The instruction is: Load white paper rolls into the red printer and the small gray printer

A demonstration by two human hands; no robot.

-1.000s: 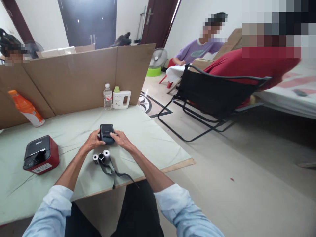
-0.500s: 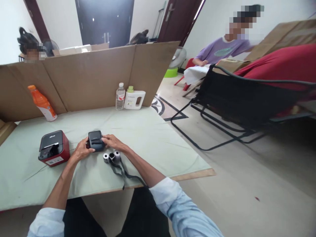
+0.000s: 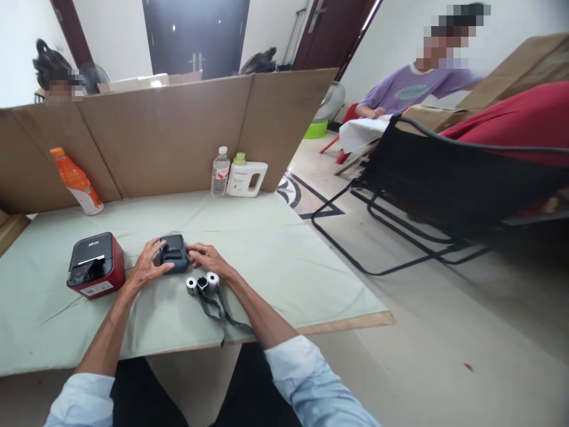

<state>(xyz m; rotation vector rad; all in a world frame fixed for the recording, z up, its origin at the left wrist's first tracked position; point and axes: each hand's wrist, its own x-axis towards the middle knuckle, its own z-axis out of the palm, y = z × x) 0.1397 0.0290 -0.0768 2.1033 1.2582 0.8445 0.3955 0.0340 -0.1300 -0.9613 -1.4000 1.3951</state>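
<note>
A small dark box-shaped device (image 3: 174, 254), which looks like a portable printer, lies on the cloth-covered table between my hands. My left hand (image 3: 149, 264) grips its left side, thumb along the front corner and fingers over the upper left edge. Against its right side are the bent fingers of my right hand (image 3: 207, 259); their exact contact is partly hidden. Just in front lie a white paper roll (image 3: 191, 286), another white roll (image 3: 213, 280) and a dark ring-like piece (image 3: 202, 283) between them, with dark straps (image 3: 217, 311) trailing to the table edge.
A red and black printer (image 3: 96, 265) stands left of my left hand. Behind are an orange bottle (image 3: 77, 181), a water bottle (image 3: 220, 172) and a white jug (image 3: 247, 177) before a cardboard screen (image 3: 169, 136). A black folding chair (image 3: 435, 184) and a seated person (image 3: 415, 89) are at right.
My left fingers have shifted up onto the device's upper left edge. My right fingers have slid slightly lower along its right side. The whole view has shifted a little.
</note>
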